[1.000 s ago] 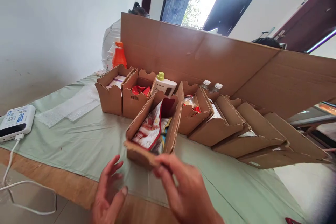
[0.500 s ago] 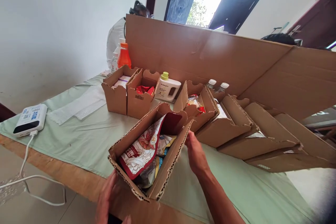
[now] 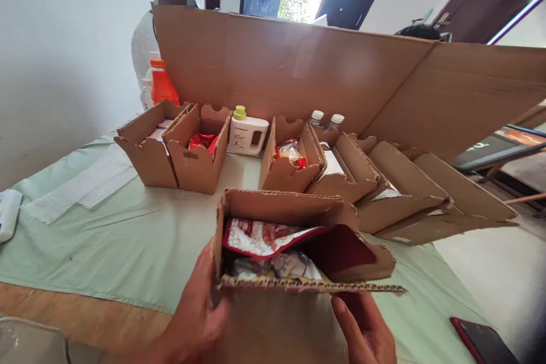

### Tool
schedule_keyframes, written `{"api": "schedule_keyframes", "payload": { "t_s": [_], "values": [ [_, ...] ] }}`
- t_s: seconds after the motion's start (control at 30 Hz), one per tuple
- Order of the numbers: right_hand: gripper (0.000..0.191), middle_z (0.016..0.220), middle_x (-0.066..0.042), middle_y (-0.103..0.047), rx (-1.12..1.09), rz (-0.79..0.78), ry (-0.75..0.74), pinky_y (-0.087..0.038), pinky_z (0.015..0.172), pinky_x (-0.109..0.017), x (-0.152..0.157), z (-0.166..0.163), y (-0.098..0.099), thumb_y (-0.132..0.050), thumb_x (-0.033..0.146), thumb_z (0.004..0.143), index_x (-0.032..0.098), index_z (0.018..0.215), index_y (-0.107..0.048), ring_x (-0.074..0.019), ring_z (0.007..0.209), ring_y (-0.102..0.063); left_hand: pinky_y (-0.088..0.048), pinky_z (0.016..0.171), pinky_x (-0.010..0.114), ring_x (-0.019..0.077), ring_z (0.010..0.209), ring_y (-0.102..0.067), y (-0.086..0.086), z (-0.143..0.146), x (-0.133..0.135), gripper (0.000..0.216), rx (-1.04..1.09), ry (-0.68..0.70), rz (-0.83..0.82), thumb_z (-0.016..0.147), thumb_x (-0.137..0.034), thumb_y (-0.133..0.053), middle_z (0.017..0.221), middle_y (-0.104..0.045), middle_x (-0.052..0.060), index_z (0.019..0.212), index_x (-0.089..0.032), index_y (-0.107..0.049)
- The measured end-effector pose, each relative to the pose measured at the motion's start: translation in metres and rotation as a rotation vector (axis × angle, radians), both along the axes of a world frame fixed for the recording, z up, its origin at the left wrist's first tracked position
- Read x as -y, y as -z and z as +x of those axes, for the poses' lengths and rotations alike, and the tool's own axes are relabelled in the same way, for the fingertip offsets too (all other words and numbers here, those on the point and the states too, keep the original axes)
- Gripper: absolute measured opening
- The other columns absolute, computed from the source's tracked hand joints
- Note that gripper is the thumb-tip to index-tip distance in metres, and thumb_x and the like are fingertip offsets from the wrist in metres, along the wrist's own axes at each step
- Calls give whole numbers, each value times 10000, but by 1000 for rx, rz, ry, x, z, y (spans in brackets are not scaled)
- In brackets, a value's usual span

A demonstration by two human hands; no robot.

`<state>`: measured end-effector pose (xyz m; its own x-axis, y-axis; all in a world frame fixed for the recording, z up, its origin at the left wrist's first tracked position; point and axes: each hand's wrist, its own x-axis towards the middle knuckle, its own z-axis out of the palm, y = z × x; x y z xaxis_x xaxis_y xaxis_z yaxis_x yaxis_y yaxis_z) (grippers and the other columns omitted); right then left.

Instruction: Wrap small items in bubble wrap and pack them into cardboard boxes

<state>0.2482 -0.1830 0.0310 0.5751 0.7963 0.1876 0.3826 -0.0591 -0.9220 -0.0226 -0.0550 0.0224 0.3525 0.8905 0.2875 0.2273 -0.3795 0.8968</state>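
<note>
I hold an open cardboard box (image 3: pixel 294 318) in both hands, close to me and above the table's near edge. Inside it lie a red and white snack pouch (image 3: pixel 273 236) and other packets beneath. My left hand (image 3: pixel 194 315) grips the box's left end, fingers wrapped round it. My right hand (image 3: pixel 362 330) holds the near wall at the lower right, thumb pressed on the cardboard.
A green cloth (image 3: pixel 111 239) covers the table. Several open cardboard boxes (image 3: pixel 196 151) stand in a row before a tall cardboard sheet (image 3: pixel 273 68). A white bottle (image 3: pixel 247 132), an orange bottle (image 3: pixel 162 84), and a phone (image 3: pixel 484 341) at the lower right. A person sits behind the sheet.
The box has been pulled from the table toward me and turned sideways. Both hands have closed on it. The camera has swung left to right.
</note>
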Motion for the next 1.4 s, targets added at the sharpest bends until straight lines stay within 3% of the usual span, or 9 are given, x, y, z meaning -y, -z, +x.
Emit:
{"api": "schedule_keyframes", "payload": {
  "t_s": [0.13,0.23,0.4,0.57,0.93,1.23,1.33,1.4],
  "values": [
    [428,1034,-85,-753,-39,38,184,-581,768,-267,-10,20,0,-742,528,803,211,1083,-676,-212,889,-711,-481,1070,514,356,1308,-535,-12,43,-26,728,-18,91,-1,774,-167,-601,1390,-594,133,1485,-197,-444],
    [428,1017,-76,-753,-71,44,179,-579,765,-276,-20,27,5,-737,525,795,214,1076,-653,-199,864,-703,-507,1007,454,315,1262,-551,-7,60,-38,622,-46,100,-55,818,-188,-574,1367,-584,139,1431,-187,-470],
    [380,904,-78,-768,-46,-77,119,-580,722,-306,-22,28,12,-723,515,791,202,998,-664,-223,802,-708,-512,883,375,238,1011,-587,7,53,-40,391,-154,59,-4,891,-200,-554,1103,-611,84,1281,-199,-570],
    [340,808,-61,-761,45,-129,168,-576,655,-296,-19,28,11,-704,525,789,209,908,-671,-222,724,-705,-486,719,298,192,807,-549,8,51,-43,357,-198,29,50,875,-188,-562,893,-548,20,1230,-207,-586],
    [438,877,-82,-777,120,-179,319,-571,703,-325,-21,33,20,-667,566,772,190,995,-681,-251,765,-718,-518,798,321,202,927,-572,3,53,-35,393,-118,123,-27,840,-100,-496,1065,-559,76,1219,-200,-525],
    [456,855,-92,-757,209,-290,287,-561,641,-355,-42,41,-8,-618,627,727,208,896,-674,-256,679,-688,-514,898,373,219,990,-580,7,54,-37,683,-81,158,-10,797,-73,-523,1117,-576,80,1460,-208,-430],
    [513,951,-115,-776,163,-266,307,-574,652,-364,-40,41,-10,-635,622,733,192,1009,-683,-279,738,-719,-510,923,391,231,1025,-578,9,54,-37,706,-77,167,-20,783,-88,-540,1134,-581,85,1469,-213,-426],
    [602,1102,-134,-763,113,-227,305,-593,765,-384,-28,37,-1,-650,607,774,177,1195,-652,-302,894,-739,-508,930,406,240,1041,-578,9,54,-39,713,-91,179,-30,782,-109,-545,1146,-584,92,1477,-205,-417]
  ]
}}
